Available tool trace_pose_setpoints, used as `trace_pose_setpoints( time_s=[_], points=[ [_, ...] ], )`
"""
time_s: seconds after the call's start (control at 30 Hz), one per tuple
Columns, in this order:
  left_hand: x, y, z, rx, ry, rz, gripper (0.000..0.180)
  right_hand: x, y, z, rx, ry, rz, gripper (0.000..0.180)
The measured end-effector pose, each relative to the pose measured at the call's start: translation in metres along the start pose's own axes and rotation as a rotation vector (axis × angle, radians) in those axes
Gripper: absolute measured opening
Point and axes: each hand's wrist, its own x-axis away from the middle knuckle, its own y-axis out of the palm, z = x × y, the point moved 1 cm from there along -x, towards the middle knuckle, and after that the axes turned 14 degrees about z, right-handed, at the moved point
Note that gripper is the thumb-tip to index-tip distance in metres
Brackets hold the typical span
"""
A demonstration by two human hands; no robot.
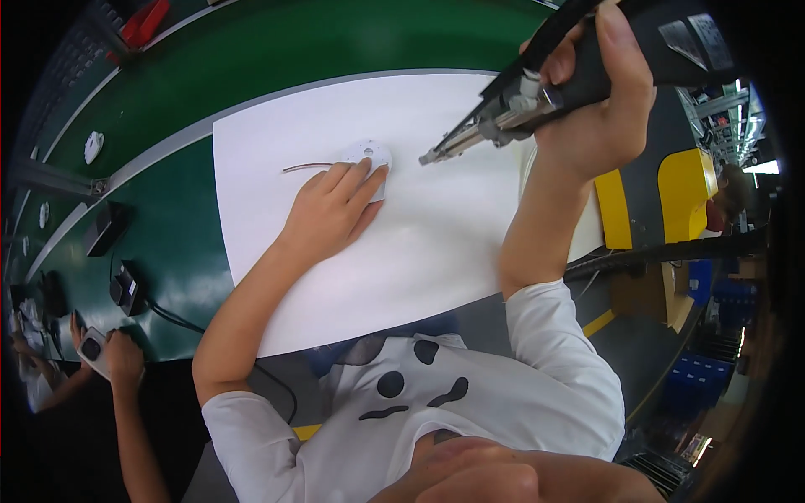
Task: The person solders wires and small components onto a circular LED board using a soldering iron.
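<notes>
- In the head view, a white disc [381, 152] sits on a white sheet [402, 268] over the green tabletop [168, 201], its thin wire [303, 166] trailing left.
- The left hand [325, 208] lies fingers-down on it; pressing or gripping, I can't tell.
- The right hand [597, 126] is wrapped round a black tool [583, 89], tip apart from the disc.
- That disc looks light, stiff, perhaps slippery; best held by its rim, sparing the wire.

A white sheet [444, 243] covers part of a green bench [176, 210]. On the sheet, the left hand [329, 210] touches a white disc [380, 153] with a thin wire [303, 167]. Over the sheet's right side, the right hand [608, 117] grips a black, metal-tipped tool [503, 126].
</notes>
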Motion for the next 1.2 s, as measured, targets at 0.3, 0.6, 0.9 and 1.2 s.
trace_pose_setpoints(
  time_s=[0.3, 0.6, 0.9, 1.2],
  points=[
    [0.013, -0.003, -0.003, -0.003, -0.015, 0.005, 0.044, 0.023, 0.014, 0.024, 0.636, -0.326, 0.092, 0.024],
    [0.012, -0.004, -0.001, -0.050, 0.018, -0.024, 0.043, 0.029, 0.023, 0.023, 0.634, -0.262, 0.074, 0.021],
    [0.013, -0.004, -0.001, -0.057, 0.005, -0.049, 0.042, 0.025, 0.018, 0.027, 0.586, -0.270, 0.001, 0.020],
    [0.010, -0.002, -0.003, 0.015, 0.012, 0.032, 0.053, 0.029, 0.027, 0.033, 0.608, -0.223, 0.021, 0.022]
  ],
)
